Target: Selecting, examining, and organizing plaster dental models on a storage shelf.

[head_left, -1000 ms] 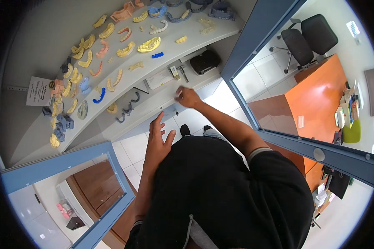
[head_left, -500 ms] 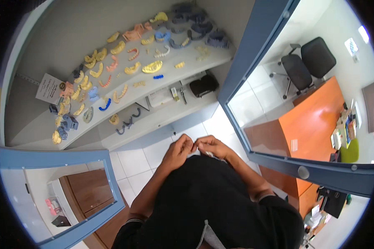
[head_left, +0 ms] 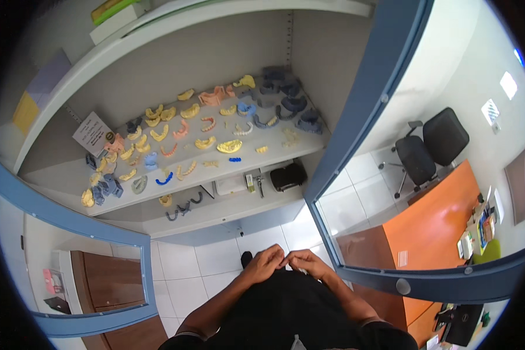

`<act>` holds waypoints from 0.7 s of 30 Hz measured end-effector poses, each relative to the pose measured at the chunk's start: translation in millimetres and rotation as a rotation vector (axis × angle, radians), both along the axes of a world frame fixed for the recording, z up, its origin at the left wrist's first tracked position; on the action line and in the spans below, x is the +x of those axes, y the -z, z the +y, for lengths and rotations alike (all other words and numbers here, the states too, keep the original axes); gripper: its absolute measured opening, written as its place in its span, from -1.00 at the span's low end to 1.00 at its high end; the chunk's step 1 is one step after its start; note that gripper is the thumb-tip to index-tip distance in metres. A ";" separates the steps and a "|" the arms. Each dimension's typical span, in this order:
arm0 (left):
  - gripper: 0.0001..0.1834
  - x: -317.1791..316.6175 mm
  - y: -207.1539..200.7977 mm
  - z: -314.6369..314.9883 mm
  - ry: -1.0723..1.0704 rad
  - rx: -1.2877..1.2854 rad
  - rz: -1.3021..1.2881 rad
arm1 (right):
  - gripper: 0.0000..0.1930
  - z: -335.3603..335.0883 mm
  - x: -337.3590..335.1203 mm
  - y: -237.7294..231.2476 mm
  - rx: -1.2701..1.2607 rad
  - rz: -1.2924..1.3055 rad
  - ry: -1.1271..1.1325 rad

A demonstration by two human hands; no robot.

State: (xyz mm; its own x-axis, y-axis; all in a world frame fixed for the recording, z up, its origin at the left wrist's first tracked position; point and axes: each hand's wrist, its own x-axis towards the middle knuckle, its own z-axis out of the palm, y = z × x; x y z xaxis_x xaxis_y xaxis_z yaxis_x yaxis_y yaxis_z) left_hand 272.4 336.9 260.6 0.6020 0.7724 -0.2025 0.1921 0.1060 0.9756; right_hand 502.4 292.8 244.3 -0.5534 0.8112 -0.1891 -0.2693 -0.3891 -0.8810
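Head view: my left hand [head_left: 265, 263] and right hand [head_left: 309, 262] meet at the near side, fingers curled in together; I cannot tell whether they are clamped on anything. A small pale thing [head_left: 301, 270] shows by my right fingers, unclear. Dental models [head_left: 230, 146] cover the far upper shelf [head_left: 277, 154], well apart from my 2 hands.

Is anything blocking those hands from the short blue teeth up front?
Nothing visible is: the left door and right door stand open, either side of the path from the left hand and right hand to the short blue teeth.
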 end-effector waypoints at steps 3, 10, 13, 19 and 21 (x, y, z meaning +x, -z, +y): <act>-0.59 0.5 -2.5 -3.9 0.017 -0.005 0.028 | -0.49 -3.1 -4.3 -14.9 -0.006 -0.044 0.033; -0.68 8.0 1.5 -11.2 -0.132 0.086 -0.031 | -0.59 -9.2 4.7 -24.7 -0.067 -0.220 0.005; -0.62 10.4 18.5 -15.2 -0.277 0.122 -0.039 | -0.63 -23.5 9.2 5.2 0.076 -0.384 0.057; -0.56 15.9 16.7 -20.8 -0.347 0.062 -0.173 | -0.77 -89.8 56.9 135.6 0.087 -0.782 0.025; -0.57 15.3 28.0 -21.2 -0.356 0.048 -0.175 | -0.73 -96.5 75.1 152.2 0.138 -0.854 -0.010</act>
State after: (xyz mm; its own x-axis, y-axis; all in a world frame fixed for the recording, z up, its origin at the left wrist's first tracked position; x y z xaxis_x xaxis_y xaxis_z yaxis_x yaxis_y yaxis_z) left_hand 287.7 315.7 232.6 0.3174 0.9450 -0.0790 -0.0181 0.0893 0.9958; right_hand 577.5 196.4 92.1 -0.2743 0.8530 -0.4440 0.5090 -0.2629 -0.8196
